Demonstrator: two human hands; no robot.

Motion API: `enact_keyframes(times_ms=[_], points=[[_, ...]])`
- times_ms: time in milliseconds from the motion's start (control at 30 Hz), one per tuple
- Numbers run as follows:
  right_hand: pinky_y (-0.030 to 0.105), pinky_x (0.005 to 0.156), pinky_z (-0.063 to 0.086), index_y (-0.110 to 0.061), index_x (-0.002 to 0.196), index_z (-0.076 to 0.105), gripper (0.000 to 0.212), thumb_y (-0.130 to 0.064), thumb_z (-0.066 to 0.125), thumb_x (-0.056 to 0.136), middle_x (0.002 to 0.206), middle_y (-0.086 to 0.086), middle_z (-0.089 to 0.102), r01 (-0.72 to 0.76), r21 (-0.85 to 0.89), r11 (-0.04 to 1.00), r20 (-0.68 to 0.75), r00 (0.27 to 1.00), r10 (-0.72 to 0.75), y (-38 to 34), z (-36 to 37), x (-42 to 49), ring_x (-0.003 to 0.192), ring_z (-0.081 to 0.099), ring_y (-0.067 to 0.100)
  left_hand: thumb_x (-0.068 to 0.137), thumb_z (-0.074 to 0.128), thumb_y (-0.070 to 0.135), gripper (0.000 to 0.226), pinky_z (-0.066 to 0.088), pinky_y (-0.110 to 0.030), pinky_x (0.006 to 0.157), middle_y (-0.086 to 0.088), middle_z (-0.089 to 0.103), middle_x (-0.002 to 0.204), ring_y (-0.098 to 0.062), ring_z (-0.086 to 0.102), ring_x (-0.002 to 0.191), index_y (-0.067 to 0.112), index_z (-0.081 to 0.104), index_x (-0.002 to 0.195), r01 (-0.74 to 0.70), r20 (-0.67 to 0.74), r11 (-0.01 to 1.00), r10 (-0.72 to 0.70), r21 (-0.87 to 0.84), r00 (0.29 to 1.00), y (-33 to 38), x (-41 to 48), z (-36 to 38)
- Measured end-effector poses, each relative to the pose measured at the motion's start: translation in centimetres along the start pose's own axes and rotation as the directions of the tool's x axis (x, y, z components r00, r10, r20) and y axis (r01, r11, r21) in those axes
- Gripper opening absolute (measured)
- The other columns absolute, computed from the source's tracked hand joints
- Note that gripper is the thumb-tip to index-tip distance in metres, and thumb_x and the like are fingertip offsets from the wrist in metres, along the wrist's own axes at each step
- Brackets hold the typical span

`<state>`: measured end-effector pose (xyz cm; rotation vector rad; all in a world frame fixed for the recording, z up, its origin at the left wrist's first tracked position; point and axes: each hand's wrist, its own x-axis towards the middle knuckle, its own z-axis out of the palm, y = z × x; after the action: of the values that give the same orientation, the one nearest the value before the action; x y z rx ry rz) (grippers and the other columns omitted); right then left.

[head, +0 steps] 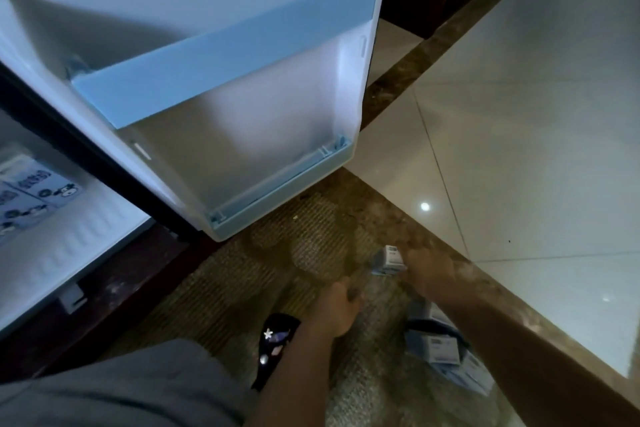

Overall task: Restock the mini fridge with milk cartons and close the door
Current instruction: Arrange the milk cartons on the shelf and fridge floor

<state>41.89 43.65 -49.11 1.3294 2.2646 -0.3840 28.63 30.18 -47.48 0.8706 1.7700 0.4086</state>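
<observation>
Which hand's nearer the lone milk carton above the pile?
Right. The right hand is against the milk carton, on its right side, apparently gripping it; the left hand sits lower-left of it, apart.

Mini fridge (69, 253) with its door (214, 10) swung wide open. The door's white inner lining carried a pale blue upper rail (225, 55) and a pale blue bottom shelf (284, 184). Inside the cabinet, at far left, blue-and-white printed milk cartons (31, 191) lay flat, side by side. A single carton (389, 258), blue with a white label, was held tilted in the right hand (429, 274), below the door's lower edge. A loose pile of cartons (440, 347), blurred, lay heaped beneath that forearm.
</observation>
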Motion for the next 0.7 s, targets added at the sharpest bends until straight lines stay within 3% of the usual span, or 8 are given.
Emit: enact_keyframes(times_ms=[167,367,600,700], points=[[0.033,0.091,0.045,-0.019,0.132,0.042,0.047,-0.036,0.055,0.090,0.127,0.007,0.055,-0.002,-0.059,0.998,-0.017,1.000,0.001,-0.9,0.3,0.9,0.113,0.056,0.023,0.093,0.052,0.027,0.035,0.042,-0.029,0.095,-0.010,0.057,0.127,-0.025,0.053,0.115,0.011,0.050,0.125,-0.015,-0.023,1.000,0.014,-0.024,1.000,0.3,0.5,0.2],[0.039,0.094,0.047,-0.018,0.132,0.042,0.047,-0.041,0.051,0.092,0.126,0.009,0.057,0.058,0.019,0.998,-0.033,0.998,-0.057,-1.8,-0.5,0.7,0.112,0.056,0.026,0.092,0.056,0.025,0.048,0.036,-0.020,0.095,-0.005,0.051,0.135,-0.021,0.048,0.122,0.013,0.042,0.136,-0.074,-0.028,0.996,0.073,-0.056,0.997,0.1,0.1,0.2],[0.030,0.078,0.049,-0.027,0.127,0.048,0.039,-0.042,0.053,0.091,0.121,0.000,0.062,0.257,0.145,0.956,-0.184,0.956,-0.229,-2.3,-4.3,-4.3,0.103,0.059,0.018,0.084,0.066,0.021,0.073,0.036,-0.030,0.108,-0.003,0.046,0.140,-0.019,0.045,0.127,0.019,0.027,0.146,-0.175,-0.118,0.980,0.164,-0.093,0.979,0.6,-0.9,-0.8],[0.026,0.069,0.039,-0.028,0.123,0.052,0.034,-0.040,0.054,0.091,0.116,-0.004,0.060,0.328,0.149,0.933,-0.229,0.929,-0.290,-2.6,-7.5,-7.0,0.100,0.056,0.013,0.081,0.068,0.017,0.065,0.042,-0.035,0.105,0.000,0.053,0.132,-0.015,0.050,0.122,0.022,0.040,0.140,-0.256,-0.125,0.960,0.242,-0.111,0.962,1.4,-2.0,-1.8]])
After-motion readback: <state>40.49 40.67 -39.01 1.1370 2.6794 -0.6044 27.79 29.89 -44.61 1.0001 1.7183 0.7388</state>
